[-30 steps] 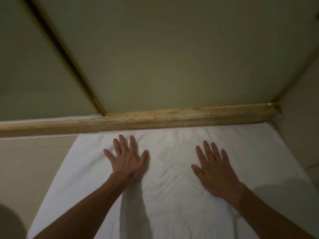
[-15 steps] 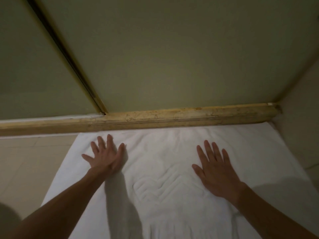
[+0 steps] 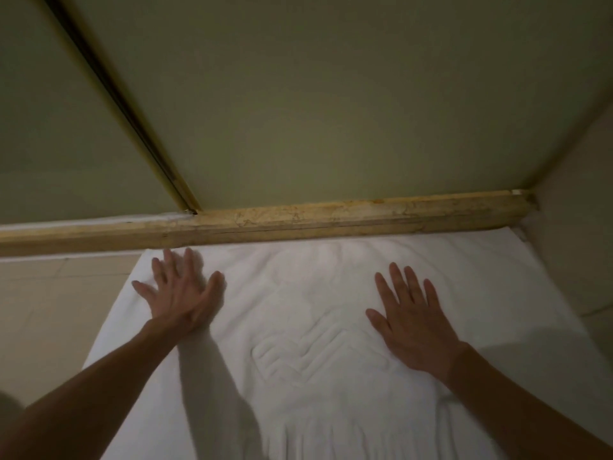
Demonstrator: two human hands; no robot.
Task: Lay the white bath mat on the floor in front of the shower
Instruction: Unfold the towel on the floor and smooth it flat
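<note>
The white bath mat lies spread flat on the floor, its far edge against the stone threshold of the shower. An embossed chevron pattern shows at its middle. My left hand rests palm down with fingers spread near the mat's far left corner. My right hand lies flat and open on the right half of the mat. Neither hand grips anything.
Frosted glass shower panels rise behind the threshold, with a dark door seam at the left. Beige floor tiles lie left of the mat. A wall stands close on the right.
My left hand has slid across the mat from near its middle toward the far left corner. My right hand has stayed in place.
</note>
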